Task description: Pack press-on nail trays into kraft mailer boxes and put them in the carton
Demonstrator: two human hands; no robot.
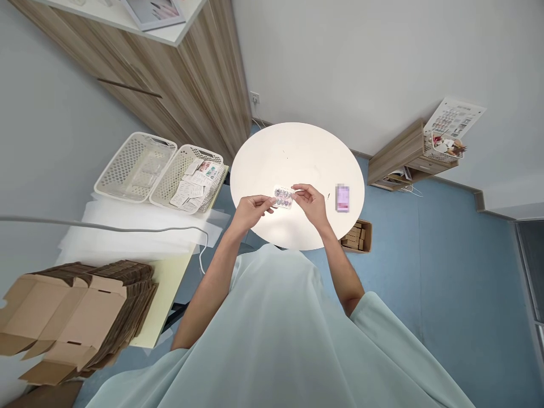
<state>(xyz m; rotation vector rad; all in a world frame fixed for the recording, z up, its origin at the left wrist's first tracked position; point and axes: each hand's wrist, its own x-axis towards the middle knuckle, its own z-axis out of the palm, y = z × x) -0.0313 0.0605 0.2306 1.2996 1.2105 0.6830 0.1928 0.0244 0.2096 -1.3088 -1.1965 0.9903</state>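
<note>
A small clear pack of press-on nails (283, 196), with rows of glittery purple and silver pieces, is held over a round white table (293, 150). My left hand (255, 209) pinches its left edge between thumb and fingers. At the right edge, my right hand (310, 202) grips it the same way, with the index finger along the top corner. To the right of my right hand lies a pink and purple rectangular thing (342, 198), blurred out, on the table.
Left stand two white plastic baskets (136, 167), the nearer one holding cards (193, 184). Flattened cardboard boxes (80, 311) are stacked below them. A grey cable (127, 228) crosses there. A carton of small brown boxes (357, 236) sits on the floor, and a wooden cabinet (399, 150) stands right.
</note>
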